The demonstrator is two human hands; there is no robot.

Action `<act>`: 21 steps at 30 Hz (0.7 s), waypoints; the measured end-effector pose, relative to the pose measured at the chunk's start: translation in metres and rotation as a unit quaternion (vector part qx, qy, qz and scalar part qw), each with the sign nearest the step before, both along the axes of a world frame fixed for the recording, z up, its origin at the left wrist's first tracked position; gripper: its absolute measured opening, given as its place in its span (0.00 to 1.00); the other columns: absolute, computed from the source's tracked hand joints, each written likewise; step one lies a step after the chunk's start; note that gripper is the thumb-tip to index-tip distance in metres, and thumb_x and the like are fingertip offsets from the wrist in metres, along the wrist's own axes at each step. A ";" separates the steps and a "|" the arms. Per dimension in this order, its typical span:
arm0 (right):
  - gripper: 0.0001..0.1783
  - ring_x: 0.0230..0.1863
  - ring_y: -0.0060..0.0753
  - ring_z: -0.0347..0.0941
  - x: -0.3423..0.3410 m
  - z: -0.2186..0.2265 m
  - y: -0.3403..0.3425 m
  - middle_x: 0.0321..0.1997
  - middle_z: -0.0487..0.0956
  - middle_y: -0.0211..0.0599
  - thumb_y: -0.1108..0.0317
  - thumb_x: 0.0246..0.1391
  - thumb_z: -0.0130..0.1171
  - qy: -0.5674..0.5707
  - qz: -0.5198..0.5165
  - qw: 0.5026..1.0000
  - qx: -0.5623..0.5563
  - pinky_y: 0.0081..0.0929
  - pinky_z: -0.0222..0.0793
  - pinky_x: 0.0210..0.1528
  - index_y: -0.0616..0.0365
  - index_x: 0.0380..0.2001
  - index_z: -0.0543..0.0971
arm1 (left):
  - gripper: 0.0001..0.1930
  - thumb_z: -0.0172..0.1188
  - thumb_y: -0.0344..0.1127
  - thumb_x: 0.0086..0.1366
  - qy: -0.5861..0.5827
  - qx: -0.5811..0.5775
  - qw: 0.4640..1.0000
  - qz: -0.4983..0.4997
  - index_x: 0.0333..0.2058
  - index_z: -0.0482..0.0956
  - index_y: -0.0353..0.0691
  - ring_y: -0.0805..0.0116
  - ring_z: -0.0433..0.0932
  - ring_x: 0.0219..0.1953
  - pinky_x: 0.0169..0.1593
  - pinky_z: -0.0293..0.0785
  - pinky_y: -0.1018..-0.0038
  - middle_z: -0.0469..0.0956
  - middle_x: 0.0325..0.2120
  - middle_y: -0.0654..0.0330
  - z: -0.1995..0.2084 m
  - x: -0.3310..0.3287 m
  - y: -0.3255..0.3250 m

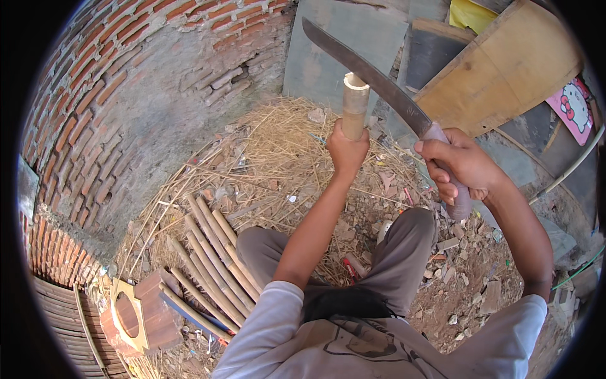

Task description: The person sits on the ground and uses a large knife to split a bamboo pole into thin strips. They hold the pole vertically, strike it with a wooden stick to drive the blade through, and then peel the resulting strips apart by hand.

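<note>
My left hand [348, 146] is wrapped round the lower part of a bamboo piece [355, 104], held upright in front of me with its pale, hollow end upward. In my right hand [459, 164] is the thick handle of a machete [379, 82]. Its long dark blade slants up to the left, and in this view it passes just beside the bamboo's top rim. Whether blade and rim touch, I cannot tell. The bamboo's lower end is hidden by my left hand.
Several bamboo poles [218, 259] lie to my left, near a brown board [142, 316]. A brick wall [145, 101] curves round the left side. Dry straw [284, 136] and rubble [454, 278] cover the ground. Flat panels [499, 69] lean at the far right.
</note>
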State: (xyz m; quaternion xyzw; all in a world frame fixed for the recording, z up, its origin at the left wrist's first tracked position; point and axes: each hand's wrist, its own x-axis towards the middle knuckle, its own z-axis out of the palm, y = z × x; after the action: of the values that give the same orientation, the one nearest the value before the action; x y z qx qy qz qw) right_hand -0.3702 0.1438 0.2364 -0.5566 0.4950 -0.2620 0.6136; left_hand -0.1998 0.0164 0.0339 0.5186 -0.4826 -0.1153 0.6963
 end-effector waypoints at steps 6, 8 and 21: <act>0.16 0.07 0.19 0.61 0.008 0.002 0.004 0.10 0.64 0.25 0.64 0.61 0.58 -0.018 0.002 1.000 0.022 0.23 0.61 0.10 0.57 0.25 0.66 | 0.13 0.66 0.32 0.48 0.005 -0.001 1.000 -0.003 0.30 0.74 0.33 0.44 0.81 0.28 0.35 0.76 0.59 0.80 0.23 0.44 0.002 0.007 0.002; 0.15 0.08 0.18 0.61 0.010 -0.001 0.001 0.11 0.64 0.25 0.64 0.61 0.58 0.043 0.000 0.997 -0.064 0.22 0.60 0.10 0.57 0.26 0.66 | 0.12 0.66 0.32 0.48 0.009 0.001 1.000 -0.006 0.30 0.74 0.33 0.44 0.81 0.28 0.36 0.76 0.58 0.80 0.23 0.44 -0.001 0.008 0.003; 0.15 0.10 0.19 0.63 0.014 0.007 0.000 0.12 0.66 0.26 0.60 0.59 0.58 0.121 0.002 0.988 -0.091 0.22 0.61 0.12 0.61 0.26 0.71 | 0.13 0.66 0.31 0.48 0.015 -0.018 1.000 -0.003 0.31 0.75 0.33 0.44 0.81 0.29 0.35 0.76 0.59 0.80 0.24 0.44 0.002 0.002 0.000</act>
State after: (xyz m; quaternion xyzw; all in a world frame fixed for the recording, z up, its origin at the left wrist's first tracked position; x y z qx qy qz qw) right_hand -0.3560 0.1438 0.2431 -0.6391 0.5384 -0.2354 0.4963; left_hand -0.1983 0.0162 0.0359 0.5029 -0.4753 -0.1165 0.7124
